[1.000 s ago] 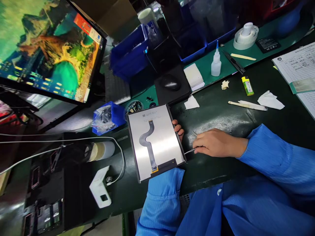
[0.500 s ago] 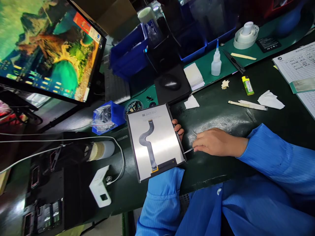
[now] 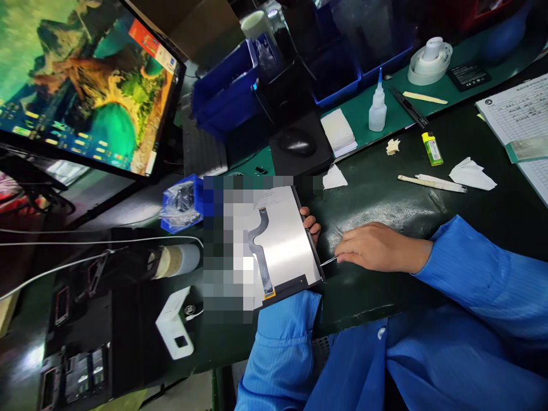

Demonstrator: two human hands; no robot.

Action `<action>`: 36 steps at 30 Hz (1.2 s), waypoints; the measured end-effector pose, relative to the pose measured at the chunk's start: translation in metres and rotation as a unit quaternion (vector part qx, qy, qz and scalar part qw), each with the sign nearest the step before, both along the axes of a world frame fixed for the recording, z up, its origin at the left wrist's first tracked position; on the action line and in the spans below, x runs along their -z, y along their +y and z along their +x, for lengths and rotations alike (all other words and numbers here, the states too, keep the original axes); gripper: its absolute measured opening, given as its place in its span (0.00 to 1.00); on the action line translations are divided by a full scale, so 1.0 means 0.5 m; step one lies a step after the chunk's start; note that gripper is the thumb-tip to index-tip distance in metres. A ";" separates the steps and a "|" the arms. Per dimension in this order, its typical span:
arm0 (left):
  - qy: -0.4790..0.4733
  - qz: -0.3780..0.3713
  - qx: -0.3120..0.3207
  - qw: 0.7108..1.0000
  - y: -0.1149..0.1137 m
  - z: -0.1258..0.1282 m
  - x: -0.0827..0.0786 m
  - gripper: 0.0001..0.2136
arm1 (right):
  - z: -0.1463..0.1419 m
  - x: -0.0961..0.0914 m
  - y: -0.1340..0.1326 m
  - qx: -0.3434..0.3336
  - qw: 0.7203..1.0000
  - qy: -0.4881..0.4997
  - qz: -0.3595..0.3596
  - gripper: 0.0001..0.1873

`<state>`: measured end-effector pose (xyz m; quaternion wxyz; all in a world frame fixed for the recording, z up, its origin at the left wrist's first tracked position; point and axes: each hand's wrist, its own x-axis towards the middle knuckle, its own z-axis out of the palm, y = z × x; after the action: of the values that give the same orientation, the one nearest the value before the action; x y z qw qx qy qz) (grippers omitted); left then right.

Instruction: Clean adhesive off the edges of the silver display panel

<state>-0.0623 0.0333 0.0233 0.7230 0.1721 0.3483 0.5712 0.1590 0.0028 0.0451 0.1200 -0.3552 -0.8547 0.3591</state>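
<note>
My left hand (image 3: 311,222) is under a display panel (image 3: 286,240), its fingers curled over the panel's right edge. The panel lies silver back up, with a dark frame and a curved grey ribbon cable (image 3: 264,262) along it. A blocky blur hides its left part. Pinched in my right hand (image 3: 370,246) is a thin pointed metal tool (image 3: 329,261), whose tip touches the panel's right edge near the lower corner. Most of this tool is hidden by my fingers, so its exact kind does not show.
A monitor (image 3: 85,85) stands at the left, blue bins (image 3: 225,85) at the back. Around the mat lie a mouse (image 3: 296,141), glue bottle (image 3: 377,108), utility knife (image 3: 409,107), yellow lighter (image 3: 431,148), paper scraps (image 3: 473,174) and written sheets (image 3: 518,108). A white stand (image 3: 175,328) sits left.
Both hands, the panel and the tool look the same. A blocky blur now covers the panel's left side and the area around it.
</note>
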 end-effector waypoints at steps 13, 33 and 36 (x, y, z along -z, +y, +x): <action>-0.022 0.008 0.010 1.000 -0.002 -0.007 0.009 0.11 | 0.001 -0.008 0.002 0.002 1.000 -0.009 -0.013 0.12; 0.010 0.002 0.004 1.000 0.004 -0.007 0.018 0.13 | 0.002 -0.014 0.000 0.002 0.999 0.000 -0.048 0.06; 0.015 0.001 0.016 1.000 0.000 -0.006 0.008 0.14 | 0.002 -0.007 0.002 -0.005 1.000 0.011 -0.015 0.10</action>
<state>-0.0654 0.0330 0.0191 0.7267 0.1876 0.3558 0.5569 0.1600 0.0036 0.0484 0.1228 -0.3489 -0.8495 0.3763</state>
